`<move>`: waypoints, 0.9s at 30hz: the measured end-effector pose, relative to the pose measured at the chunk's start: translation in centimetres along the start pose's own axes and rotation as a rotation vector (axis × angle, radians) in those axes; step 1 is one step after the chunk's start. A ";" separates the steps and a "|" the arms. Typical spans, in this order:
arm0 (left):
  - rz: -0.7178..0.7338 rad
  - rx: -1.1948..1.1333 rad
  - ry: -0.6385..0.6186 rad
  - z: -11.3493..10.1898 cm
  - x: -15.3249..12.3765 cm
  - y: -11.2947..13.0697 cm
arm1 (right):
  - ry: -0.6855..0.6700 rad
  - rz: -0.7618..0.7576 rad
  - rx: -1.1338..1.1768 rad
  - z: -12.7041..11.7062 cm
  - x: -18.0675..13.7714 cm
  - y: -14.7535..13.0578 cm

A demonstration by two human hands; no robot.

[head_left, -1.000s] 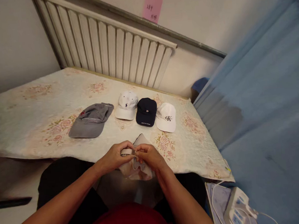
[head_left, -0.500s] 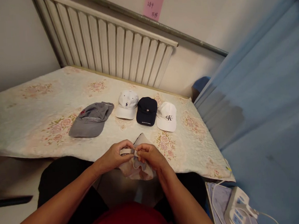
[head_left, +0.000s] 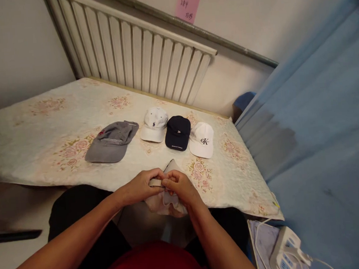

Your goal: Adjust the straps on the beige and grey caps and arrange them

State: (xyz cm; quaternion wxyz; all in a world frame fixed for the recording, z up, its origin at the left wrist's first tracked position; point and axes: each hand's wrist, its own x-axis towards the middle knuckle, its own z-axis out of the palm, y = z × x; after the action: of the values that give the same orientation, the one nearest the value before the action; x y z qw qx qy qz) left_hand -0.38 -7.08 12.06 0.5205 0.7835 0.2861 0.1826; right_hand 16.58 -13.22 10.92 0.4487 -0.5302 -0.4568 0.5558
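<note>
Close to my body, both hands grip a pale beige cap (head_left: 162, 206) at its strap, above the near edge of the bed. My left hand (head_left: 141, 186) pinches the strap from the left, with a loop of it showing beside the fingers. Fingertips of my right hand (head_left: 180, 186) press on the strap right against those of the left; the fastening between them is hidden. Beyond them lie a grey cap (head_left: 111, 142) on the left, then a white cap (head_left: 154, 124), a navy cap (head_left: 178, 133) and a white CK cap (head_left: 201, 140) side by side.
The caps rest on a floral bedspread (head_left: 58, 131). A radiator (head_left: 142, 50) stands behind the bed, under a pink note (head_left: 188, 4) on the wall. Blue curtain (head_left: 316, 140) hangs at right. A power strip (head_left: 286, 250) with cables sits at lower right.
The strap loop by my left hand looks narrower, and my fingertips are closer together over it. The whole view has shifted slightly; the caps on the bed lie as before.
</note>
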 end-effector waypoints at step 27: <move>-0.071 -0.148 -0.175 -0.2 1.9 1.0 | -0.019 0.052 -0.101 -1.0 -0.6 1.1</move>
State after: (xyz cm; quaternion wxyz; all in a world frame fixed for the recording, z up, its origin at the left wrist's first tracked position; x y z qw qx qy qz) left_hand 1.23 -6.04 13.08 0.6061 0.7452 0.2528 0.1158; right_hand 17.62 -14.00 9.94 0.4023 -0.5585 -0.4749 0.5484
